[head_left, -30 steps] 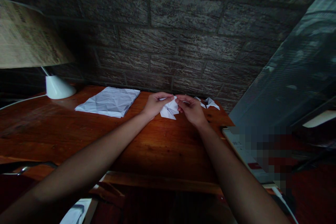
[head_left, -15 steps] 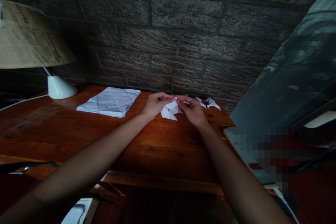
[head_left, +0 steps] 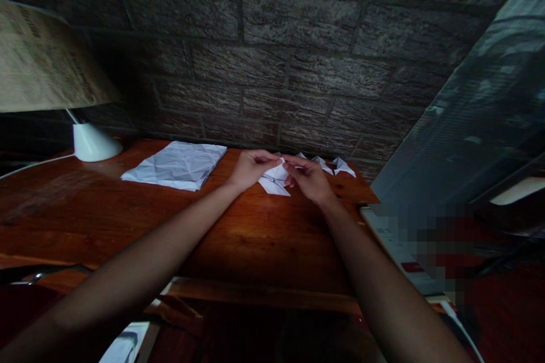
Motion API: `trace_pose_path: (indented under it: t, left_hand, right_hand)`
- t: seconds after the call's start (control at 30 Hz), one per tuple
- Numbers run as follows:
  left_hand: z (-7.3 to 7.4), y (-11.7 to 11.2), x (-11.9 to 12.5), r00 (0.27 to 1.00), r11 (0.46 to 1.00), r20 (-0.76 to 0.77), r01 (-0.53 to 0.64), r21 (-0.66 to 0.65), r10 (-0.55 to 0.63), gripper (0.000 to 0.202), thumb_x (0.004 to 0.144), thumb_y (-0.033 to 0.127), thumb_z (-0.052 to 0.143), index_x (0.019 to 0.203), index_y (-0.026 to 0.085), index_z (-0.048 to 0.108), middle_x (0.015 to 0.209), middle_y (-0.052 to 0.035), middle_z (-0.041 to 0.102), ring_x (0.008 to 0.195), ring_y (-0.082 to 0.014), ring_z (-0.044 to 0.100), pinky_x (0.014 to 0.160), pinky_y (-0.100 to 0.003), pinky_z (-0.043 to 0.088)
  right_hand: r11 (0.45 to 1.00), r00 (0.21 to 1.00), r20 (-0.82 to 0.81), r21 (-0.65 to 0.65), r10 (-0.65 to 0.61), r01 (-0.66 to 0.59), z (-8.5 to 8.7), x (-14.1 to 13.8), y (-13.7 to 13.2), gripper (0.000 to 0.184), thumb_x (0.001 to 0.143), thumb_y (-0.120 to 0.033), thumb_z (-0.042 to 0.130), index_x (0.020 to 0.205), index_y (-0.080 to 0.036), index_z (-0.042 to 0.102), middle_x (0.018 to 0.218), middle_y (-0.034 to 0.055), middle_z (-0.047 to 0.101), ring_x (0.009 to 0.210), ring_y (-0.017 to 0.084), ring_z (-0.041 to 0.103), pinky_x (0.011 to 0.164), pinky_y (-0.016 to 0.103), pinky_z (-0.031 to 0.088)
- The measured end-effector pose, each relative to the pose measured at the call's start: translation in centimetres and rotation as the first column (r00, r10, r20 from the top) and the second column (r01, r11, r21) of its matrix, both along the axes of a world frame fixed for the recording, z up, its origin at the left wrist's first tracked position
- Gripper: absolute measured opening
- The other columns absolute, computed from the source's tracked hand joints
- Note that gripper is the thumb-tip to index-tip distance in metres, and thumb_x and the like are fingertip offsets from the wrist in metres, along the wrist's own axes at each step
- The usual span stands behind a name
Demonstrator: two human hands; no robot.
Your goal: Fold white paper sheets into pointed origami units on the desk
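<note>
A small folded piece of white paper lies low over the far part of a reddish wooden table. My left hand pinches its upper left edge with closed fingers. My right hand pinches its upper right edge, fingertips almost meeting those of the left. Both forearms reach forward from the bottom of the view.
A stack of creased white sheets lies left of my hands. Small folded paper shapes sit behind my right hand by the brick wall. A lamp with a white base stands far left. A book or pad lies at the table's right edge.
The folded paper has come down flatter toward the table, and both hands have shifted slightly while keeping their pinch on it.
</note>
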State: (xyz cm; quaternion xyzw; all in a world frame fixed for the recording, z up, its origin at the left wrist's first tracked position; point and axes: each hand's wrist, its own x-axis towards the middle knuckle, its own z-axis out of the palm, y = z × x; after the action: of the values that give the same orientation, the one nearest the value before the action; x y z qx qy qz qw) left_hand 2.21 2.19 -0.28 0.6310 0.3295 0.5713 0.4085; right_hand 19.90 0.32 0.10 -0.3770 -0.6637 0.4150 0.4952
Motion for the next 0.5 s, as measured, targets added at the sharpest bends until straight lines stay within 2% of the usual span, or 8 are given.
trace_pose_path:
  t: [0.1, 0.23, 0.37, 0.5]
  left_hand:
    - [0.00, 0.31, -0.43, 0.997, 0.999, -0.061, 0.042, 0.023, -0.040, 0.017, 0.069, 0.032, 0.079, 0.079, 0.019, 0.078, 0.081, -0.0044, 0.077, 0.072, -0.0159, 0.067, 0.072, -0.030, 0.051]
    - [0.07, 0.59, -0.86, 0.990, 0.994, -0.093, 0.110, -0.007, -0.110, 0.020, 0.069, 0.032, 0.079, 0.083, 0.018, 0.079, 0.086, -0.0057, 0.078, 0.075, -0.0170, 0.068, 0.076, -0.033, 0.052]
    - [0.38, 0.42, -0.98, 0.991, 0.988, -0.050, 0.121, -0.093, -0.126, 0.027, 0.065, 0.036, 0.083, 0.083, 0.016, 0.078, 0.085, -0.0067, 0.078, 0.073, -0.0174, 0.068, 0.075, -0.033, 0.053]
    - [0.71, 0.14, -0.83, 0.995, 0.986, -0.005, 0.102, -0.130, -0.104, 0.033, 0.060, 0.034, 0.087, 0.085, 0.016, 0.076, 0.079, -0.0045, 0.076, 0.069, -0.0152, 0.066, 0.070, -0.030, 0.051]
  right_hand:
    - [1.000, 0.998, 0.055, -0.013, -0.025, 0.026, -0.13, 0.06, 0.02, 0.051, 0.080, -0.049, 0.069, 0.116, -0.014, 0.072, 0.055, -0.0002, 0.064, 0.046, 0.012, 0.055, 0.049, 0.027, 0.048]
    - [0.998, 0.995, 0.080, -0.014, -0.063, 0.064, -0.33, 0.06, 0.05, 0.054, 0.082, -0.049, 0.066, 0.121, -0.012, 0.069, 0.052, -0.0010, 0.063, 0.044, 0.012, 0.052, 0.048, 0.027, 0.046]
    - [0.997, 0.995, 0.074, -0.045, -0.063, 0.067, -0.21, -0.12, -0.06, 0.050, 0.083, -0.048, 0.066, 0.120, -0.014, 0.069, 0.051, -0.0006, 0.063, 0.042, 0.013, 0.052, 0.046, 0.027, 0.044]
    - [0.996, 0.997, 0.067, -0.067, -0.048, 0.053, 0.16, -0.32, -0.43, 0.041, 0.085, -0.042, 0.063, 0.117, -0.016, 0.070, 0.050, -0.0008, 0.061, 0.039, 0.013, 0.051, 0.043, 0.026, 0.042]
